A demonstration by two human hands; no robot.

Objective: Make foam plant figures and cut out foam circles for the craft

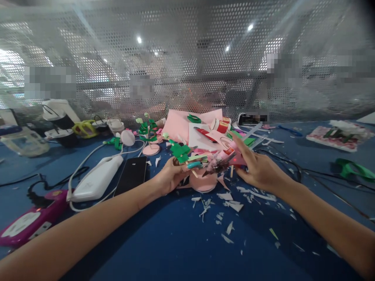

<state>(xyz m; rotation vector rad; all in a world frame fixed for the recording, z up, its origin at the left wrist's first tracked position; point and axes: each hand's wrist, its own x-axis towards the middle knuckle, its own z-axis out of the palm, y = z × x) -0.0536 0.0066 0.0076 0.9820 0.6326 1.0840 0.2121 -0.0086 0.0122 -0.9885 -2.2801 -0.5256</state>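
Note:
My left hand [170, 173] is closed on a thin stick with folded green paper leaves [180, 152] near its upper end. The stick tilts over a round pink disc [203, 184] lying on the table. Opposite it, my right hand [260, 168] grips a pink glue gun [238, 159] with a small red light. The gun's front end points left toward the stick, and a patch of crumpled clear plastic [218, 162] partly hides it. Whether the gun touches the stick, I cannot tell.
White paper scraps [234, 205] litter the blue table [181, 242]. Pink paper sheets [177, 127] and a red-and-white roll [220, 126] lie behind. A leafy paper plant [149, 134] stands back left. A black phone [131, 175], white power bank [98, 177] and magenta power strip [35, 218] lie left.

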